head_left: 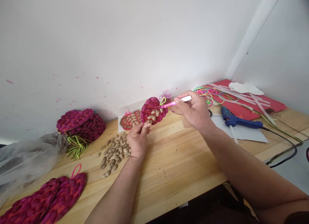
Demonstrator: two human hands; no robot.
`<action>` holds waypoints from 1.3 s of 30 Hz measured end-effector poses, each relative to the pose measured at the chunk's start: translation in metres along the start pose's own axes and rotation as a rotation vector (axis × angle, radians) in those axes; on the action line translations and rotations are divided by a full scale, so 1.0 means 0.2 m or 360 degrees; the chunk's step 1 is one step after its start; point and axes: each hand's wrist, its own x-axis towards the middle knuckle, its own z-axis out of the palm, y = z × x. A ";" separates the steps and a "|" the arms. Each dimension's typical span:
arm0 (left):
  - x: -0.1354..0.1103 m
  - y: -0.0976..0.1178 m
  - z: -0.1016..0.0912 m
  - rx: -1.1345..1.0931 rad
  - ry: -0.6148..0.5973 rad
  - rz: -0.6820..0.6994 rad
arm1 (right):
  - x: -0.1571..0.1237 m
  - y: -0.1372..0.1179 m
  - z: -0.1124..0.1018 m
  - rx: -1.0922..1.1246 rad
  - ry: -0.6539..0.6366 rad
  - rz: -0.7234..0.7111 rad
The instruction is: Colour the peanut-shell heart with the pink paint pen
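Above the table, my left hand (139, 138) pinches the lower edge of a round peanut-covered disc (154, 111) with a yellow-green loop at its top right. Much of the disc is magenta, while a band of peanuts across its lower middle keeps a bare tan shell. My right hand (194, 113) is closed round a pink-and-white brush pen (177, 102), whose tip touches the disc near the loop. Partly hidden behind the left hand and disc, an unpainted peanut disc (130, 119) with a pink loop leans on a white sheet. Loose peanuts (116, 151) lie left of my left hand.
Stacked magenta discs (80, 122) stand at the left with green cords (77, 146) beside them. More magenta discs (65, 195) lie front left, near clear plastic (31, 159). A blue glue gun (241, 121), coloured cords (207, 93) and red sheets (277, 105) occupy the right. A paint-splashed wall stands behind.
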 end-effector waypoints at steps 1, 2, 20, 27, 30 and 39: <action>0.00 0.00 0.00 0.0024 -0.0002 0.0019 | 0.00 -0.01 0.00 -0.0003 0.0014 0.0012; 0.00 0.00 0.00 0.0049 -0.0009 0.0041 | 0.01 -0.02 -0.01 0.0019 0.0021 0.0025; 0.00 -0.05 -0.02 0.0139 -0.0085 0.0167 | 0.00 -0.05 -0.01 0.0131 -0.0002 0.0171; 0.00 -0.02 -0.02 0.0181 -0.0059 0.0184 | 0.01 -0.06 -0.02 -0.0005 0.0051 0.0179; 0.00 -0.02 -0.02 0.0145 -0.0060 0.0166 | 0.02 -0.06 -0.02 0.0082 0.0037 0.0189; -0.01 -0.03 0.00 -0.0015 -0.0032 0.0033 | 0.03 -0.04 -0.02 0.0157 0.0016 0.0250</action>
